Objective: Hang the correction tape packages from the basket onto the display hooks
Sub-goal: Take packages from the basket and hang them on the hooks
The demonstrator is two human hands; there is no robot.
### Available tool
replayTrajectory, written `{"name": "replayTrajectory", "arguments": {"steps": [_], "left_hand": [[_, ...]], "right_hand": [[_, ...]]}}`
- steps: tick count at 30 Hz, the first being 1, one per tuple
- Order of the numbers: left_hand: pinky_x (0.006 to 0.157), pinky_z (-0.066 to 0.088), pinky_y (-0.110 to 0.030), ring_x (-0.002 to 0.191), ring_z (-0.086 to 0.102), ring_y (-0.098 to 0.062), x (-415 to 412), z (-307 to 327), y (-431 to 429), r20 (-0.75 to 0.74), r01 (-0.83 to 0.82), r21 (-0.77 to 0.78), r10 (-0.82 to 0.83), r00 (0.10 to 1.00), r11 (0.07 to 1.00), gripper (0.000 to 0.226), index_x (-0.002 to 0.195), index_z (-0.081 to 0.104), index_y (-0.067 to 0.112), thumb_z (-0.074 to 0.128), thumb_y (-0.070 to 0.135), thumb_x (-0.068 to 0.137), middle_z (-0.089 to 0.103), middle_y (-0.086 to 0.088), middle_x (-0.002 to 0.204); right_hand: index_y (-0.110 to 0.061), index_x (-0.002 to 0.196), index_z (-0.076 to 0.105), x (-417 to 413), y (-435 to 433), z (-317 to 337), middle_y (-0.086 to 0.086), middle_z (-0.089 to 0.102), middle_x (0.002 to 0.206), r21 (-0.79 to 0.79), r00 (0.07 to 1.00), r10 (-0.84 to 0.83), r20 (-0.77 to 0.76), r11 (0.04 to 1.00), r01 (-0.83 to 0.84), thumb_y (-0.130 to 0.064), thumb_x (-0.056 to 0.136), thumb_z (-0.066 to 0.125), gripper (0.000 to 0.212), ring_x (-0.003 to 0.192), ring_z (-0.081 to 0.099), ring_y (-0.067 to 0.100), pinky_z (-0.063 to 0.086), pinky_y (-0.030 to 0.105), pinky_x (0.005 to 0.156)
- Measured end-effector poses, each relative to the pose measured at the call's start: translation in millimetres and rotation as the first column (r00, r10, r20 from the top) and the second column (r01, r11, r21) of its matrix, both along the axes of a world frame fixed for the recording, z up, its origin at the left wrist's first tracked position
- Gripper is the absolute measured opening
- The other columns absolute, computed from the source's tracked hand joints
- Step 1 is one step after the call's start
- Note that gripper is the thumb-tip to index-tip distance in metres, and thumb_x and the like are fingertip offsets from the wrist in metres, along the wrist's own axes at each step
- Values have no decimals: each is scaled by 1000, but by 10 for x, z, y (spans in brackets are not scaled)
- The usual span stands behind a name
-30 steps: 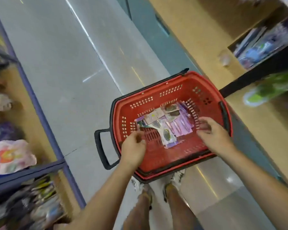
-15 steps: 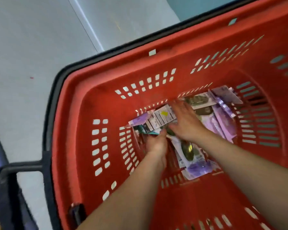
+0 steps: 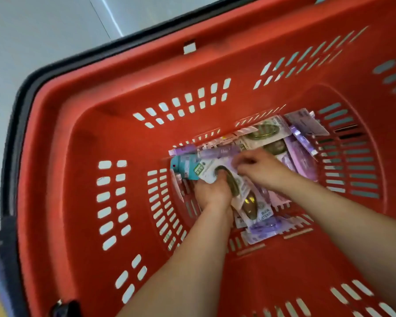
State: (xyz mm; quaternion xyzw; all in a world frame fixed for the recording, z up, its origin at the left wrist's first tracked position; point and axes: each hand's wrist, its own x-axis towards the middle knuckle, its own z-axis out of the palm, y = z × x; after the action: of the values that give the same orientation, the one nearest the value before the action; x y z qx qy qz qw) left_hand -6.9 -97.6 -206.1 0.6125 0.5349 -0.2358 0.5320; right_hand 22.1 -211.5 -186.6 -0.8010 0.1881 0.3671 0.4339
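Left hand point(image 3: 213, 194) is now gripping one package point(image 3: 208, 170) off the pile point(image 3: 266, 132) in the basket point(image 3: 124, 92); right hand point(image 3: 264, 169) is fingering the rest, its hold unclear. Hands are gathering stock; hanging is waiting.

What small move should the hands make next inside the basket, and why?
Probably lift the left hand with the pale package it grips, while the right hand presses the pile down. The packages overlap loosely on the floor of the red basket, so neighbours could be dragged along. Whether the right hand pinches one is too blurred to tell.
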Motion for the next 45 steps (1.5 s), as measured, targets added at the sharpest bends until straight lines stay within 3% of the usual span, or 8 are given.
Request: {"name": "replayTrajectory", "arguments": {"steps": [6,10,14,18,23,29,37,45], "left_hand": [[91,56,-49,101,69,-23,-120,318,-8,152,249,-147,-227,962,957,40,118,58,26,62,24,78,71,-1,109],[93,54,-42,109,64,-25,-56,518,78,178,494,-131,-470,865,860,51,123,51,22,51,29,73,66,-2,115],[86,45,-35,107,56,-27,23,694,242,84,716,391,-797,598,579,37,121,53,16,54,7,85,57,-6,114],[90,40,-38,110,48,-30,77,657,328,57,581,588,-746,663,562,38,104,43,17,70,10,78,45,-5,110],[96,39,-47,123,40,-33,228,468,396,-197,669,732,-899,390,130,81,145,30,26,73,11,78,39,-13,134],[91,37,-48,117,40,-34,342,342,529,-409,698,695,-893,187,-172,31,116,62,14,61,8,85,45,-12,123],[105,37,-62,144,19,-46,386,-192,505,-439,899,347,-893,-96,-267,104,154,2,34,76,26,82,15,-21,159],[87,50,-50,118,53,-40,250,274,566,-347,880,421,-936,-65,-218,60,145,31,37,56,22,93,52,-9,133]], "right_hand": [[-41,137,39,15,-37,180,-8,59,127,254,952,-223,-208,928,273,-44,84,73,64,119,60,25,48,47,101],[-23,124,59,-197,22,187,3,73,113,394,877,-283,-388,809,435,-12,89,70,39,93,72,17,57,30,65],[-6,114,67,-332,-56,77,17,73,110,288,823,-451,-344,784,550,-2,87,70,27,96,71,31,57,46,89],[-9,112,65,-355,-235,-29,14,74,105,152,753,-577,-317,753,641,-1,89,67,25,99,70,35,52,57,95],[-28,132,45,-352,-273,-87,14,67,114,157,765,-615,-192,750,643,5,85,67,62,96,68,36,56,57,85],[-18,87,70,-287,-19,-66,15,68,101,163,787,-569,-240,775,610,2,96,55,25,85,64,29,53,37,75],[-11,90,70,-233,245,-99,19,72,96,87,655,-690,-308,665,741,3,92,52,22,82,69,33,56,51,85],[-14,96,70,-285,106,263,10,70,90,96,588,-781,-209,582,807,3,94,50,27,71,68,25,59,44,74]]}}
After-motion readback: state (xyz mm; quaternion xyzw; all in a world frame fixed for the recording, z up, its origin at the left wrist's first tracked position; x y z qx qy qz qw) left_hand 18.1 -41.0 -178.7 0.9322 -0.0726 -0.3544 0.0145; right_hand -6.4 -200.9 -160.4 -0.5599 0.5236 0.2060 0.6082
